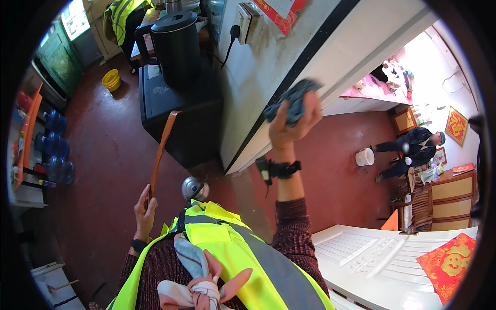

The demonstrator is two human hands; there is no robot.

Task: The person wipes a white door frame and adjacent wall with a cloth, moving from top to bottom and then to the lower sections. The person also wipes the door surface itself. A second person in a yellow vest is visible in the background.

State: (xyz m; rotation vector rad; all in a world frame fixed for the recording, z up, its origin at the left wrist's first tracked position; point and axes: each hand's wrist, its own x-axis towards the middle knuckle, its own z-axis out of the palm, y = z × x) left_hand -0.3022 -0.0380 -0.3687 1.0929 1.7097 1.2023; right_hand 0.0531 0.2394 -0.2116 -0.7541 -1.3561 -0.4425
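My left hand (pixel 144 213) is closed around the lower end of a long, thin, reddish-brown stick (pixel 164 147) with a bent top, which stands up in front of the black cabinet (pixel 181 119). Raised at the doorway, my right hand (pixel 293 123) grips a bunched dark grey-blue cloth (pixel 292 103). The cloth lies over the black-edged white door frame (pixel 323 67); whether it presses on the surface I cannot tell. A black strap with a small device (pixel 279 170) is around my right wrist.
A black kettle (pixel 175 46) stands on the cabinet, beside a wall socket (pixel 245 23). On the red floor are a metal kettle (pixel 195 189), a yellow bucket (pixel 111 80) and a white bucket (pixel 365 157) near a person (pixel 413 150). A white door (pixel 372 258) stands at right.
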